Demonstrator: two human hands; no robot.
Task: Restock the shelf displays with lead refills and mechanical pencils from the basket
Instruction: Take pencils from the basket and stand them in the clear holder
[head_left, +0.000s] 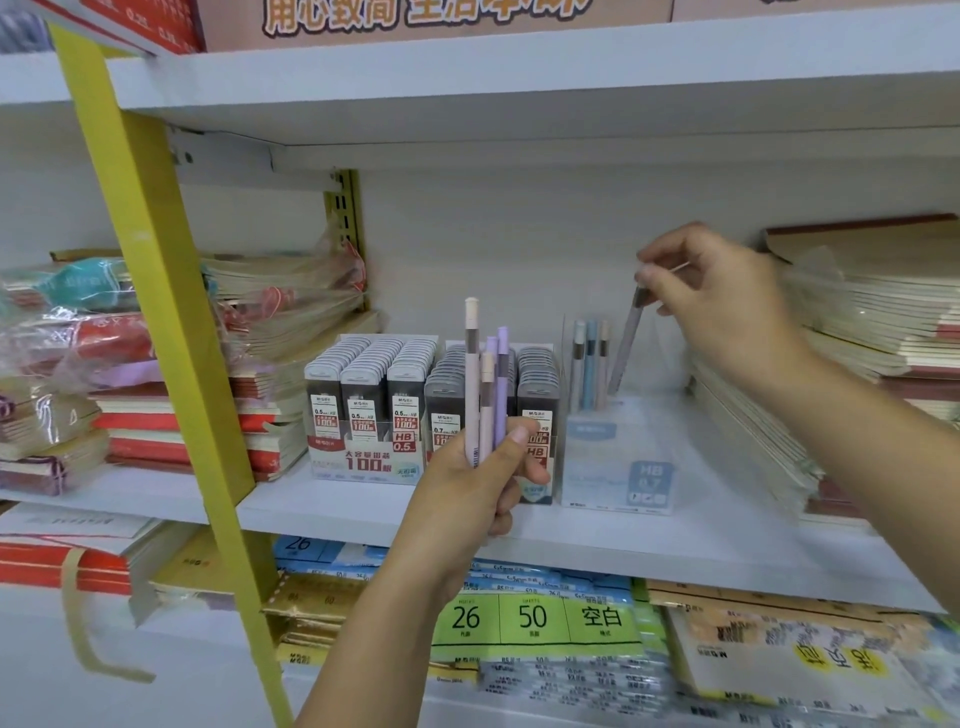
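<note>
1. My right grip (722, 296) pinches a single grey-lilac pencil (627, 343) at its cap end, between thumb and fingertips. The pencil hangs tilted, with its tip down inside the clear display box (618, 462), just beside the three standing pencils (589, 364) at the back left of the box. I cannot tell whether the tip has touched the bottom, because that part is blurred.
2. My left grip (483, 467) is clenched round the lower barrels of a spare bunch (485, 395) of three mechanical pencils: one long and pink with a cream cap, one shorter and pink, one purple. I hold them upright in front of the lead refill packs (374, 384).
3. I judge these pencils to be light, stiff and slim, with smooth plastic barrels that could slide against one another in a bunch. The bunch is best held low and snug. A single pencil is best held high near the cap, so the tip goes in first and lands softly, since the tip looks like the delicate end.
4. My right forearm reaches in from the right, and the wrist bends down over the box. My left forearm comes up from below, with the thumb laid across the front of the barrels.
5. The refill packs stand in tight rows on the shelf (363, 512), right beside the box. The basket is not in view.
</note>
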